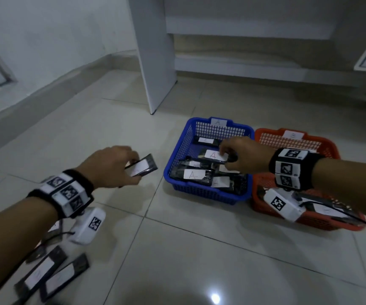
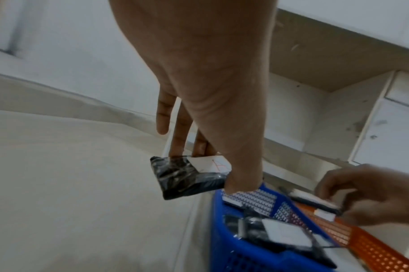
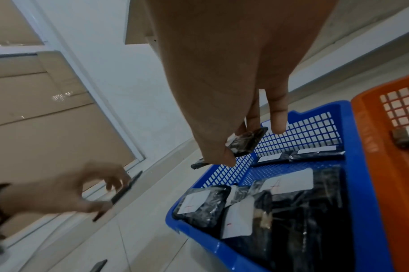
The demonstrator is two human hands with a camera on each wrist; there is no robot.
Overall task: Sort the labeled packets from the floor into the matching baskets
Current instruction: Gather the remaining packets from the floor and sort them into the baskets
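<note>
My left hand (image 1: 120,166) pinches a black packet (image 1: 143,167) with a white label, held above the floor just left of the blue basket (image 1: 177,155); the left wrist view shows that packet (image 2: 187,176) between thumb and fingers. My right hand (image 1: 241,158) holds another black packet labelled A (image 1: 214,155) over the blue basket, where several A-labelled packets (image 1: 194,175) lie. The right wrist view shows this packet (image 3: 244,140) pinched above the blue basket (image 3: 359,184). An orange basket (image 1: 296,139) stands to the right, partly hidden by my right forearm.
Several more labelled packets (image 1: 43,274) lie on the tiled floor at lower left, under my left forearm. A white cabinet panel (image 1: 155,62) stands behind the baskets. A wall and skirting run along the left.
</note>
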